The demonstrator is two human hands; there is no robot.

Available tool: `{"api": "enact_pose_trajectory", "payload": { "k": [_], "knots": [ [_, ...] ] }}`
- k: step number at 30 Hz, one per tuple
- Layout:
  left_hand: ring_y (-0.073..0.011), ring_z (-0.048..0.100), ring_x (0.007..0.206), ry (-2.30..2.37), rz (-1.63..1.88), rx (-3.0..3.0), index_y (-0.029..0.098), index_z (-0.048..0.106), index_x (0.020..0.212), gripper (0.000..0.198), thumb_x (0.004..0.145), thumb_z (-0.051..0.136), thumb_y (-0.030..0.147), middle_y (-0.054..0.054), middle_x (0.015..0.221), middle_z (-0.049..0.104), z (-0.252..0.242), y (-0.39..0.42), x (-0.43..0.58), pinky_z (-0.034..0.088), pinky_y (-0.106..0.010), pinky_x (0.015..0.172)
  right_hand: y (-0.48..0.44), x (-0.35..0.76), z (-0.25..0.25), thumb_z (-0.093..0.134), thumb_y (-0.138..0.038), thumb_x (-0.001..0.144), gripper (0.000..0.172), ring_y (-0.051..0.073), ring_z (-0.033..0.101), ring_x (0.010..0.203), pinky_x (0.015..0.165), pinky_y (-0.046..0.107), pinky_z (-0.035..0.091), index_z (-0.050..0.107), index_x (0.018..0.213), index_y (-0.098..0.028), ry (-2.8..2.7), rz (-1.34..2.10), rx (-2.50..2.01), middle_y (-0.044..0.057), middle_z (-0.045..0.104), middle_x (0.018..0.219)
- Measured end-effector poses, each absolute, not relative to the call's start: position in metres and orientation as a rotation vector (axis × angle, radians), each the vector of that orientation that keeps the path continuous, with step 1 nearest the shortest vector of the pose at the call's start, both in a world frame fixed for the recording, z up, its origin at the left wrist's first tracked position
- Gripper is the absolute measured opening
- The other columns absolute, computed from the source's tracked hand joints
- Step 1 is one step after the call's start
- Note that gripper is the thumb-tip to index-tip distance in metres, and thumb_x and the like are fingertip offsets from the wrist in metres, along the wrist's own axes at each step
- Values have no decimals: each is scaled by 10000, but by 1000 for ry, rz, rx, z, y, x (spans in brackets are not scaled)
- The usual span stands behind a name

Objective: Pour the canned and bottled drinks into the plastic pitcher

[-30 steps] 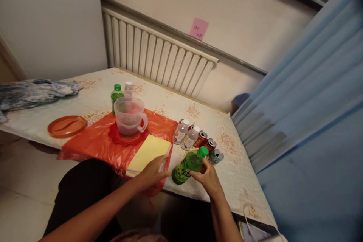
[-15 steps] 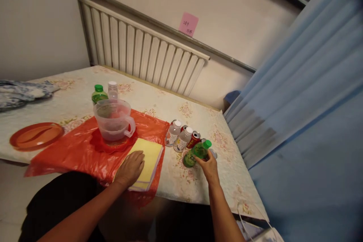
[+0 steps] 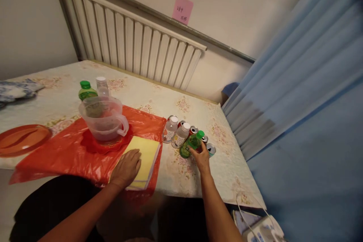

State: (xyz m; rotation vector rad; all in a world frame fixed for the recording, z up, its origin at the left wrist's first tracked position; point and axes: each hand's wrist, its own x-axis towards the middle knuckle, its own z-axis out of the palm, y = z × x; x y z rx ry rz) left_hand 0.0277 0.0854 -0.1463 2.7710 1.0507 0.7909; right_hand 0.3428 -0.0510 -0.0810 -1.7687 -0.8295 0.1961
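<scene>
My left hand (image 3: 126,168) lies flat on a folded yellow cloth (image 3: 147,155), fingers stretched out. The cloth rests on a red plastic sheet (image 3: 53,151). With my right hand (image 3: 202,157) I grip a green plastic bottle (image 3: 189,146) with a green cap; it leans slightly to the right. Beside it stand two clear bottles with white caps, one nearer (image 3: 179,138) and one further left (image 3: 169,131). Several drink cans, among them a red can (image 3: 193,130) and a light-blue one (image 3: 211,149), stand in a row behind the bottles.
A clear plastic jug (image 3: 102,121) sits on a red scalloped plate (image 3: 87,141). Behind it are another green-capped bottle (image 3: 86,91) and a white-capped bottle (image 3: 102,87). An orange lid (image 3: 24,140) lies left. A blue curtain (image 3: 286,94) hangs at the right, a radiator (image 3: 127,41) behind.
The green bottle in my right hand has moved closer to the cans and stands more in line with the clear bottles. My left hand stays on the cloth; the view has shifted.
</scene>
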Motion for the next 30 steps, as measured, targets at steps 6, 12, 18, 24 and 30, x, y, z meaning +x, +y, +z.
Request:
{"api": "enact_pose_trajectory", "payload": {
  "k": [6, 12, 18, 24, 30],
  "knots": [
    [-297, 577, 1148, 1027, 848, 2786, 154, 636, 1103, 283, 906, 463, 263, -155, 1209, 647, -150, 88, 28, 449, -456, 1012, -55, 328, -130, 721, -356, 614, 652, 253, 681, 881, 778, 342, 538, 610, 1198, -89, -668, 79, -1860, 143, 719, 1042],
    [-300, 577, 1152, 1035, 868, 2795, 160, 631, 1116, 294, 906, 458, 272, -149, 1221, 646, -152, 89, 27, 451, -465, 1011, -50, 319, -156, 703, -400, 636, 613, 276, 643, 955, 859, 380, 495, 623, 1165, -100, -665, -29, -1908, 159, 694, 1078],
    [-294, 580, 1149, 1020, 864, 2810, 159, 629, 1122, 296, 908, 462, 277, -146, 1220, 644, -155, 90, 26, 454, -455, 1012, -46, 323, -167, 639, -402, 719, 569, 274, 628, 1001, 894, 382, 479, 606, 1199, -98, -693, -75, -1904, 172, 672, 1127],
    [-294, 578, 1151, 1015, 890, 2805, 164, 628, 1121, 291, 906, 471, 281, -145, 1224, 641, -157, 91, 26, 452, -458, 1015, -45, 330, -173, 616, -383, 744, 562, 270, 645, 960, 859, 371, 495, 600, 1220, -83, -700, -97, -1907, 181, 675, 1117],
    [-295, 575, 1159, 1008, 880, 2799, 165, 629, 1120, 286, 903, 483, 282, -145, 1227, 639, -158, 91, 26, 452, -461, 1019, -43, 333, -178, 605, -381, 757, 577, 272, 648, 931, 838, 373, 499, 595, 1234, -56, -695, -101, -1922, 187, 687, 1080]
  ]
}}
